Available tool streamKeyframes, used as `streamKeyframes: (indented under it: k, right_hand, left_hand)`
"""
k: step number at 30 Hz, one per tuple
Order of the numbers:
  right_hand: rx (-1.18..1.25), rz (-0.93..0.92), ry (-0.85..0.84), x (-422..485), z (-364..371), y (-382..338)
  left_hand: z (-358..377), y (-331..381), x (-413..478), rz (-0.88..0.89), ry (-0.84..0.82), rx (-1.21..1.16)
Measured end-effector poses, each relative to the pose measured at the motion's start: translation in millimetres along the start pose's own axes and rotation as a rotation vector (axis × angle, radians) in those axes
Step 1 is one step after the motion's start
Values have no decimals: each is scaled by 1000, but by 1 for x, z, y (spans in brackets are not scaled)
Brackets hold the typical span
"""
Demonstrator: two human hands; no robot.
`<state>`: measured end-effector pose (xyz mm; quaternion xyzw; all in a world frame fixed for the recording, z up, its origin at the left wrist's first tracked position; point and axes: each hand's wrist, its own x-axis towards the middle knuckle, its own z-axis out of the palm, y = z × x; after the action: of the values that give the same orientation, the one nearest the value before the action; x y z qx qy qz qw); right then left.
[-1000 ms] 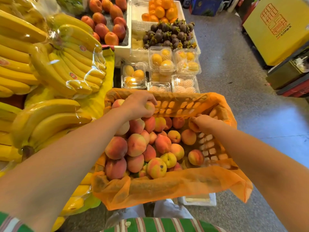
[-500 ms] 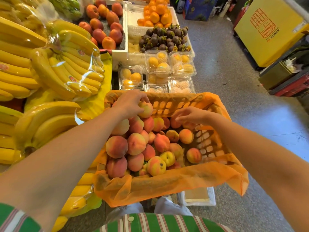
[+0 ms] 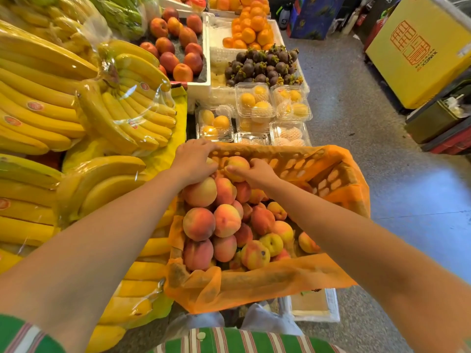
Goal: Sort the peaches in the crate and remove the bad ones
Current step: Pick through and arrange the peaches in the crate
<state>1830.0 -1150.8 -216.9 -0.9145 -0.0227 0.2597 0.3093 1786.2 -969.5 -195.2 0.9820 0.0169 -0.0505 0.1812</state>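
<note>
An orange plastic crate (image 3: 334,174) lined with orange mesh holds a pile of peaches (image 3: 226,220), heaped towards its left side. At the far left corner my left hand (image 3: 193,161) lies with fingers curled over a pale peach (image 3: 210,161) that is mostly hidden beneath it. Right beside it, my right hand (image 3: 257,173) grips a yellow-red peach (image 3: 237,164) on top of the pile, thumb on its near side and fingers round its far side. The two hands almost touch. The right part of the crate shows bare lattice wall.
Wrapped banana bunches (image 3: 127,110) crowd the left. Beyond the crate are clear clamshell boxes of fruit (image 3: 254,103), mangosteens (image 3: 262,64), oranges and red fruit trays. A white foam box (image 3: 313,307) sits under the crate. Grey floor and a yellow carton (image 3: 418,52) are to the right.
My right hand moved left from the crate's right side onto the top peach next to my left hand. My left hand stayed at the far left corner.
</note>
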Motion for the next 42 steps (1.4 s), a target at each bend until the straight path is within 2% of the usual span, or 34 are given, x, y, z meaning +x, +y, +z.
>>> streamKeyframes:
  k: [3, 5, 7, 9, 11, 13, 17, 20, 22, 24, 26, 30, 34, 38, 42]
  right_hand:
    - [34, 7, 93, -1, 8, 0]
    - [158, 34, 106, -3, 3, 5]
    - [326, 43, 2, -5, -8, 13]
    - [498, 48, -202, -14, -26, 18]
    - [581, 62, -357, -21, -44, 24]
    - [556, 46, -466, -27, -58, 30]
    - [449, 32, -504, -36, -74, 41]
    - [544, 25, -500, -43, -83, 49]
    - [623, -1, -522, -46, -89, 55]
    - [602, -7, -522, -49, -93, 61]
    - [531, 8, -516, -50, -97, 68]
    - [349, 33, -495, -56, -101, 81]
    - [241, 61, -543, -56, -97, 95]
    - [170, 47, -572, -62, -91, 94]
    - [-16, 51, -630, -65, -94, 97]
  left_hand:
    - [-2, -3, -2, 13, 11, -26]
    - [-4, -3, -4, 27, 20, -18]
    - [-8, -1, -6, 59, 57, -32]
    - [-14, 5, -8, 161, 78, -109]
    - [-18, 21, -9, 302, -3, -261]
    - [-20, 45, -12, 356, -163, -397]
    - [-11, 75, -8, 301, -201, -539]
    - [-4, 83, -5, 224, -222, -640]
    - [-2, 92, -7, 218, -229, -592]
    - [0, 101, -10, 225, -251, -510]
    - [2, 103, -12, 226, -325, -452]
    - [-1, 88, -15, 236, -418, -101]
    - [-15, 74, -36, 213, -566, 95]
    - [-19, 69, -63, 283, -416, 276]
    - [-13, 69, -89, 220, -274, 347]
